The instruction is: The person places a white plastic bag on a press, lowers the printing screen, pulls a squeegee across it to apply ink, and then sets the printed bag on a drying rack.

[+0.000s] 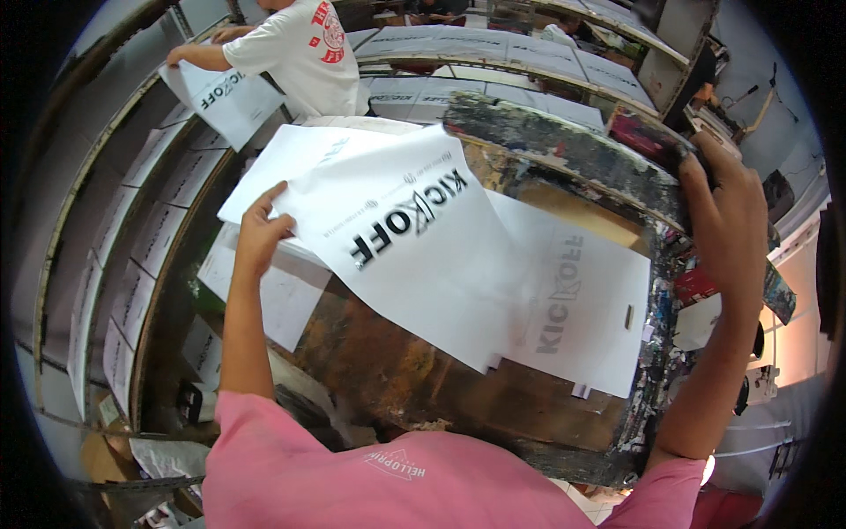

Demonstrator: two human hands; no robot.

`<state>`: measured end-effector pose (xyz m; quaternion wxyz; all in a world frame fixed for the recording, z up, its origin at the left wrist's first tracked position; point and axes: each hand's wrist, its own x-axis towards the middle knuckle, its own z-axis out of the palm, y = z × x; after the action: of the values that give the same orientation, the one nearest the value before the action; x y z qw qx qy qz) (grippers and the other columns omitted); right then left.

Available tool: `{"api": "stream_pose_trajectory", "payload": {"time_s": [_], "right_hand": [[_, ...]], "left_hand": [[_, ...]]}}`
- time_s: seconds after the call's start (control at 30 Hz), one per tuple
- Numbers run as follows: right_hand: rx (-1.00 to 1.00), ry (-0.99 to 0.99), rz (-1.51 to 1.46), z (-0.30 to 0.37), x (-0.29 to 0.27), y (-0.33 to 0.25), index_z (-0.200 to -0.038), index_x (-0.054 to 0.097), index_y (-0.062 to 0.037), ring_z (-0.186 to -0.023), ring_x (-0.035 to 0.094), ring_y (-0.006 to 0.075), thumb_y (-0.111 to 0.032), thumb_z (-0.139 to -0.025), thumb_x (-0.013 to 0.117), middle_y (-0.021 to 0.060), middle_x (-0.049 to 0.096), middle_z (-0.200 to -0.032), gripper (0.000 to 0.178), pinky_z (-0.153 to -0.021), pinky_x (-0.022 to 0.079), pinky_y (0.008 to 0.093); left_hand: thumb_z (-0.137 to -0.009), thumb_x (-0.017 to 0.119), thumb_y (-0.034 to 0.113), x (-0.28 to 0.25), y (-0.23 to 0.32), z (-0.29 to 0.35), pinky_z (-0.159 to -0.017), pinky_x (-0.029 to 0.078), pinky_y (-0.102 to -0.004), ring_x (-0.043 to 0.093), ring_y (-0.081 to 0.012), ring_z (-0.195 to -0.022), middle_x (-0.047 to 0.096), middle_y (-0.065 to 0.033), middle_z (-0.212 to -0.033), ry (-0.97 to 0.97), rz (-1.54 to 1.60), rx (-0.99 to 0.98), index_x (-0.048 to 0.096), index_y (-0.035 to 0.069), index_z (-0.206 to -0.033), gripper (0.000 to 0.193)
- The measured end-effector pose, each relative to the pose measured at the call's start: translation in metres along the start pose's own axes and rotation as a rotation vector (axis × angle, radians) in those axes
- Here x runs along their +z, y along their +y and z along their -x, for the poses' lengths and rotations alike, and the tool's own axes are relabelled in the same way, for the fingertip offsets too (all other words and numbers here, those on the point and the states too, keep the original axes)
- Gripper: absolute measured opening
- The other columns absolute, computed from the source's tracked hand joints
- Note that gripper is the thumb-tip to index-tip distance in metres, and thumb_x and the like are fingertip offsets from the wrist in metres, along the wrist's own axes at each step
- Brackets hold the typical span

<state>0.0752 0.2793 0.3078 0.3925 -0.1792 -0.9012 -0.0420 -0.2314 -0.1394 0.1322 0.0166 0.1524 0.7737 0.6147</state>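
A white sheet printed with bold black lettering (397, 256) hangs curved above the work board, lifted at its left. My left hand (264, 231) pinches its left edge between thumb and fingers. Under its right side a second white sheet with fainter grey lettering (595, 304) lies flat on the brown, stained board (397, 353). At the far right my right hand (727, 198) is curled at the corner of a paint-crusted frame (573, 163); the frame runs along the back of the board. Some of that hand's fingers are hidden.
Several white sheets (286, 291) lie at the board's left. Racks of printed sheets stand left (167, 216) and behind (441, 44). At the upper left a person in a white shirt (308, 57) holds a printed sheet (225, 101) near the left rack.
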Motion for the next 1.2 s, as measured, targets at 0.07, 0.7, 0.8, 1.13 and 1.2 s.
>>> {"api": "stream_pose_trajectory", "payload": {"time_s": [0.07,0.7,0.8,1.13,1.2], "right_hand": [[-0.028,-0.005,-0.016,0.003,0.000,-0.003,-0.094,0.061,0.0041,-0.084,0.058,0.0449,-0.035,-0.094,0.054,0.0278,0.059,-0.082,0.040,-0.079,0.043,0.0505],[-0.020,-0.466,0.026,0.166,0.014,-0.031,-0.140,0.055,-0.0011,-0.120,0.054,0.0395,-0.025,-0.081,0.075,0.0216,0.061,-0.126,0.067,-0.110,0.036,0.0515],[0.018,-0.735,-0.153,0.214,0.021,-0.032,-0.113,0.071,-0.0058,-0.112,0.056,0.0382,-0.025,-0.080,0.078,0.0181,0.063,-0.120,0.039,-0.098,0.043,0.0491],[0.004,-0.667,-0.245,0.295,0.122,-0.030,-0.110,0.064,-0.0064,-0.096,0.060,0.0306,-0.032,-0.077,0.081,0.0099,0.061,-0.100,0.045,-0.079,0.053,0.0438],[-0.007,-0.617,-0.231,0.270,0.153,-0.008,-0.109,0.064,-0.0068,-0.094,0.060,0.0306,-0.032,-0.078,0.081,0.0098,0.061,-0.099,0.044,-0.078,0.053,0.0438]], "left_hand": [[-0.075,0.062,-0.003,-0.039,-0.016,-0.029,-0.067,0.055,-0.0278,0.065,-0.0148,-0.080,0.063,-0.0113,-0.115,0.053,-0.086,0.008,0.054,-0.001,-0.145,0.070],[-0.090,0.065,0.063,0.166,0.037,0.218,-0.122,0.029,-0.0532,0.034,-0.0371,-0.147,0.025,-0.0216,-0.163,-0.810,1.219,-0.182,0.021,0.002,-0.158,0.102],[-0.086,0.037,0.088,0.159,0.000,0.246,-0.120,0.029,-0.0599,0.037,-0.0413,-0.144,0.036,-0.0307,-0.153,-0.585,1.226,-0.763,0.022,-0.008,-0.152,0.118],[-0.092,0.031,0.084,0.171,-0.090,0.265,-0.113,0.042,-0.0546,0.054,-0.0395,-0.130,0.053,-0.0287,-0.138,-0.468,0.927,-0.907,0.038,-0.011,-0.142,0.107],[-0.093,0.029,0.083,0.170,-0.094,0.269,-0.112,0.043,-0.0553,0.056,-0.0388,-0.128,0.055,-0.0274,-0.135,-0.457,0.919,-0.898,0.041,-0.011,-0.139,0.105]]}}
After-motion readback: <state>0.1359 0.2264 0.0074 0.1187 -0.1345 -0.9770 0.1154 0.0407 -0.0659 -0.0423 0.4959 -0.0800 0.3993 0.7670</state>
